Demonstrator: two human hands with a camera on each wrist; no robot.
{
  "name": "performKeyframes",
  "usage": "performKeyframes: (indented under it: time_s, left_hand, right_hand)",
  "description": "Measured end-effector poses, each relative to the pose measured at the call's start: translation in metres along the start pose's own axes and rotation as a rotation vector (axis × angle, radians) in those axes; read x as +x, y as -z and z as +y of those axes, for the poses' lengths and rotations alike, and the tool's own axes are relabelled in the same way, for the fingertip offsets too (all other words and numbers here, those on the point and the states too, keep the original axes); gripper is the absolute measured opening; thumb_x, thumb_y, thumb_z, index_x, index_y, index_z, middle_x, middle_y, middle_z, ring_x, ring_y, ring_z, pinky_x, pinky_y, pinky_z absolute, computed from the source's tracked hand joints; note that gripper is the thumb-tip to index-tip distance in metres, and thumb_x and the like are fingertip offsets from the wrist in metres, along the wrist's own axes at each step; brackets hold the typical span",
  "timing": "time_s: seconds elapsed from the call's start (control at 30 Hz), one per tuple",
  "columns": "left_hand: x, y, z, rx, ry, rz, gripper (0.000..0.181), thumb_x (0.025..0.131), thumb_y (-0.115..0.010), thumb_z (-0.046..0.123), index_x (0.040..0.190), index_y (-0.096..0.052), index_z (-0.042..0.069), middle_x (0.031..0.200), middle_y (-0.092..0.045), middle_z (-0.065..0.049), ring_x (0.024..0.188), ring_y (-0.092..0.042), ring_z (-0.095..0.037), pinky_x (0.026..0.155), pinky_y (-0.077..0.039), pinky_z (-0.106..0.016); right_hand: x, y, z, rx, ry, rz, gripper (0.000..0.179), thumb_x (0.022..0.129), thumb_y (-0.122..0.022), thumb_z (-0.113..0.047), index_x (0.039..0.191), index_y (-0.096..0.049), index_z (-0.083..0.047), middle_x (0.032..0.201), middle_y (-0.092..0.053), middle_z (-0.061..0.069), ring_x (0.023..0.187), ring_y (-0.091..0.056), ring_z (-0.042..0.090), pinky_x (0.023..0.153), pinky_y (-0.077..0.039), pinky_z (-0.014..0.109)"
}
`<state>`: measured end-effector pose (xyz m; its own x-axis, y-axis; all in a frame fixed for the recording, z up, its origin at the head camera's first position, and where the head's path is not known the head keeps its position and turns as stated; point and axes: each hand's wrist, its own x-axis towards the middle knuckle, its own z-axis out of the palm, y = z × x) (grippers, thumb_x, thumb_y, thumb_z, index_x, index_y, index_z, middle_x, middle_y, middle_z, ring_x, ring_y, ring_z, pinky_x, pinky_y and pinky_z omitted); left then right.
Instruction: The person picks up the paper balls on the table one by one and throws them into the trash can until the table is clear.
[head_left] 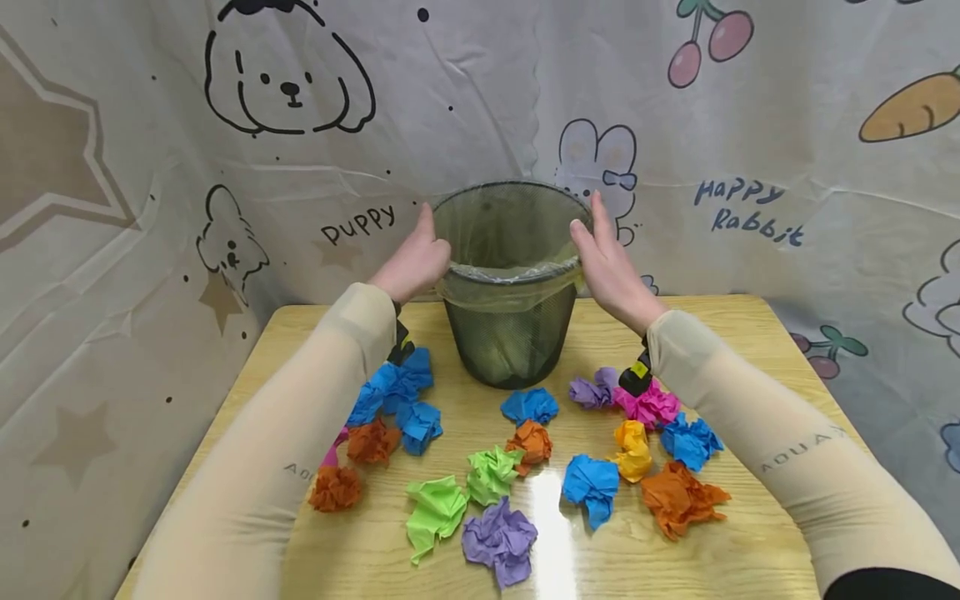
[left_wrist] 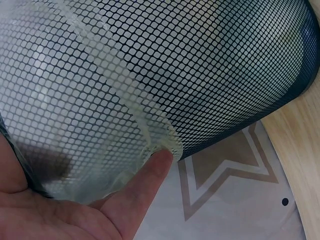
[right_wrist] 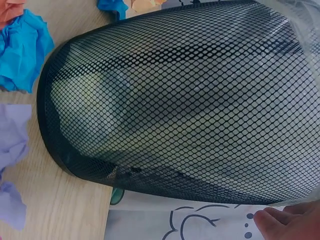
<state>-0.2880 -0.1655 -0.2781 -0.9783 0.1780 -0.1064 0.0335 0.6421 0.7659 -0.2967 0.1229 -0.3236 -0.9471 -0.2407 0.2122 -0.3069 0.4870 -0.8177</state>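
Note:
A dark mesh wastebasket (head_left: 517,342) stands near the table's back edge, lined with a thin, see-through yellowish bag (head_left: 480,293) folded over its rim. My left hand (head_left: 415,260) grips the left side of the rim, one finger raised. In the left wrist view, a fingertip (left_wrist: 162,157) touches the liner's folded edge from outside. At the right side of the rim, my right hand (head_left: 617,265) holds on, thumb towards me and a finger pointing up. Only a few of its fingers (right_wrist: 280,220) show at the corner of the right wrist view.
Crumpled paper balls lie before the wastebasket on the wooden table (head_left: 247,396): blue (head_left: 591,487), orange (head_left: 681,498), green (head_left: 435,510), purple (head_left: 501,542), pink (head_left: 648,404) and yellow (head_left: 632,450). A printed cloth (head_left: 465,100) hangs behind and at the sides.

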Motion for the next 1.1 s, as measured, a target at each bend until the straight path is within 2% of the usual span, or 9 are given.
performKeyframes:
  time_s: [0.1, 0.17, 0.23, 0.33, 0.4, 0.5, 0.63, 0.73, 1.1]
  left_hand:
    - [-0.001, 0.0, 0.002, 0.01, -0.007, 0.002, 0.076, 0.102, -0.023, 0.015, 0.157, 0.03, 0.017, 0.168, 0.023, -0.007, 0.095, -0.057, -0.018, 0.102, -0.038, -0.043]
    - [-0.002, 0.0, 0.004, 0.009, -0.01, 0.003, 0.077, 0.102, -0.023, 0.014, 0.157, 0.03, 0.016, 0.168, 0.024, -0.006, 0.137, -0.043, -0.019, 0.11, -0.033, -0.042]
    - [-0.003, 0.0, 0.005, 0.007, -0.012, 0.004, 0.077, 0.102, -0.024, 0.013, 0.157, 0.029, 0.016, 0.168, 0.024, -0.006, 0.154, -0.009, -0.02, 0.119, -0.02, -0.039]
    - [-0.003, -0.001, 0.005, -0.003, -0.005, 0.004, 0.077, 0.102, -0.023, 0.013, 0.157, 0.03, 0.017, 0.167, 0.025, -0.005, 0.151, -0.016, -0.021, 0.117, -0.023, -0.039]
    - [-0.003, -0.001, 0.004, -0.007, 0.001, 0.003, 0.075, 0.103, -0.022, 0.013, 0.157, 0.03, 0.018, 0.167, 0.024, -0.004, 0.135, -0.037, -0.029, 0.113, -0.029, -0.041]
    - [-0.002, -0.001, 0.003, -0.006, 0.001, 0.006, 0.075, 0.103, -0.021, 0.014, 0.157, 0.03, 0.018, 0.168, 0.023, -0.004, 0.135, -0.038, -0.027, 0.112, -0.03, -0.042]
    - [-0.001, 0.0, 0.003, -0.001, -0.003, 0.013, 0.075, 0.103, -0.022, 0.015, 0.157, 0.03, 0.018, 0.168, 0.023, -0.004, 0.155, -0.002, -0.017, 0.124, -0.012, -0.037]
    - [-0.001, 0.001, 0.003, -0.005, -0.004, 0.011, 0.076, 0.102, -0.022, 0.014, 0.157, 0.03, 0.018, 0.167, 0.024, -0.003, 0.154, 0.009, -0.016, 0.124, -0.002, -0.036]
    - [-0.003, 0.0, 0.004, 0.001, 0.004, 0.003, 0.075, 0.102, -0.021, 0.013, 0.157, 0.031, 0.02, 0.168, 0.024, -0.003, 0.155, -0.005, -0.017, 0.119, -0.021, -0.039]
  right_hand:
    - [-0.004, 0.002, -0.001, 0.012, -0.012, -0.009, 0.075, 0.099, -0.018, -0.075, 0.158, 0.017, -0.045, 0.164, 0.016, -0.023, 0.153, 0.003, 0.011, 0.124, 0.0, 0.044]
    - [-0.007, 0.005, 0.0, 0.015, -0.002, -0.009, 0.074, 0.1, -0.017, -0.073, 0.16, 0.016, -0.042, 0.165, 0.014, -0.021, 0.154, 0.002, 0.014, 0.124, 0.0, 0.045]
    - [-0.011, 0.008, 0.002, 0.015, 0.012, 0.001, 0.075, 0.102, -0.015, -0.07, 0.162, 0.013, -0.036, 0.167, 0.012, -0.018, 0.154, 0.002, 0.015, 0.124, 0.001, 0.045]
    - [-0.019, 0.016, 0.011, 0.007, 0.03, 0.022, 0.076, 0.105, -0.015, -0.065, 0.165, 0.008, -0.026, 0.17, 0.007, -0.009, 0.155, 0.001, 0.017, 0.124, 0.0, 0.045]
    - [-0.024, 0.022, 0.018, 0.009, 0.025, 0.028, 0.074, 0.107, -0.018, -0.061, 0.166, 0.004, -0.022, 0.171, 0.001, -0.001, 0.155, -0.003, 0.02, 0.125, -0.003, 0.046]
    - [-0.034, 0.03, 0.031, -0.035, 0.012, 0.01, 0.07, 0.109, -0.026, -0.051, 0.167, -0.005, -0.016, 0.17, -0.012, 0.012, 0.154, -0.015, 0.031, 0.124, -0.012, 0.051]
    - [-0.05, 0.037, 0.051, -0.239, -0.011, -0.099, 0.069, 0.109, -0.04, -0.046, 0.165, -0.022, -0.011, 0.165, -0.028, 0.018, 0.149, -0.029, 0.04, 0.118, -0.025, 0.059]
    - [-0.062, 0.038, 0.065, -0.41, 0.011, -0.23, 0.066, 0.107, -0.048, -0.045, 0.16, -0.035, -0.009, 0.161, -0.037, 0.018, 0.146, -0.034, 0.042, 0.115, -0.028, 0.063]
    - [-0.087, 0.006, 0.085, -0.662, 0.383, -0.576, 0.055, 0.093, -0.066, -0.002, 0.144, -0.061, -0.019, 0.154, -0.044, 0.022, 0.136, -0.046, 0.045, 0.107, -0.042, 0.062]
